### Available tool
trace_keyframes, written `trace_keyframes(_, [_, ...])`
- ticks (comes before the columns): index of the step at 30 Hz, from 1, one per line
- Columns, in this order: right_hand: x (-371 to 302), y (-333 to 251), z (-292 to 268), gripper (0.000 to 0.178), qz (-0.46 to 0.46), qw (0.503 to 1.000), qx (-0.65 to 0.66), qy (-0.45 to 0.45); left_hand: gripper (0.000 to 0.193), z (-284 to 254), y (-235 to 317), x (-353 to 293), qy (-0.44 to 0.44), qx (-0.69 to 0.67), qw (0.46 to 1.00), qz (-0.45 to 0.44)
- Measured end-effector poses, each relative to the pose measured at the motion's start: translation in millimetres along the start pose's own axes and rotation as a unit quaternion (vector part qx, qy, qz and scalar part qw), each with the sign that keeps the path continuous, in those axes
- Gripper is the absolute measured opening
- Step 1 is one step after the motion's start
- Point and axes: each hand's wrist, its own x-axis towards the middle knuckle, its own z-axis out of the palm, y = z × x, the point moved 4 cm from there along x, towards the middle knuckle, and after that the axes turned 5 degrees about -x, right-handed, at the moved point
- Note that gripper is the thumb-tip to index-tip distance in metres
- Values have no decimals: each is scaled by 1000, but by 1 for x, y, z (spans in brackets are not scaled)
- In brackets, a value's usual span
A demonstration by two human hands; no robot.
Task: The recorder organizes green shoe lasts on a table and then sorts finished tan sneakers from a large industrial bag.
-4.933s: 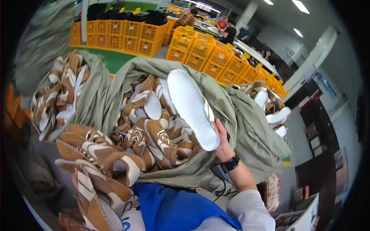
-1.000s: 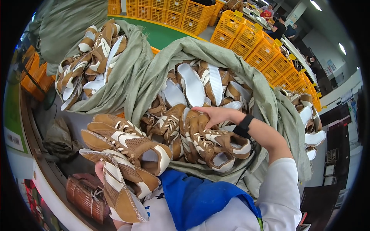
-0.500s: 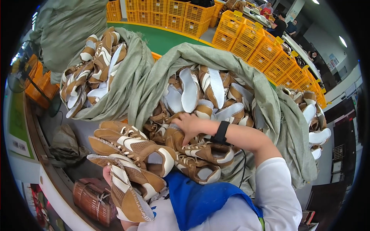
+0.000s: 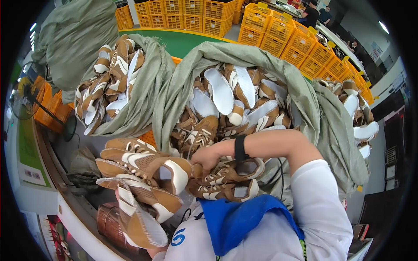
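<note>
Several brown and white sneaker uppers are stacked in the crook of my left arm at the lower left. My left hand is mostly hidden behind them, with a bit of finger showing at the lowest sneaker upper. In front of my chest, my right hand bends downward, its fingers closed on the toe end of a laced sneaker upper. A second sneaker upper lies right under that one. Another laced upper rests just beyond my right hand, on the pile in the middle sack.
A grey-green sack of white-bottomed uppers stands ahead, between a left sack and a right one. Yellow crates line the back. A fan stands at far left, above a brown woven basket.
My right hand has come off the pile, drawn back toward my chest and closed on the sneaker upper. The upper it was touching lies on the pile.
</note>
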Motion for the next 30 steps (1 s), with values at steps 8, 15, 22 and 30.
trace_keyframes(8, [27, 1, 20, 120, -17, 996, 52, -65, 34, -40, 56, 54, -47, -30, 997, -61])
trace_keyframes(15, [84, -20, 66, 118, -13, 979, -1, -204, 36, -103, 69, 14, -89, -67, 990, -87])
trace_keyframes(22, [15, -45, 81, 63, -82, 944, 123, -295, 37, -51, 48, 4, -117, -74, 988, 70])
trace_keyframes(30, [-28, -50, 104, 54, -176, 964, 89, -180, 38, 88, 16, -64, 44, -144, 977, 153])
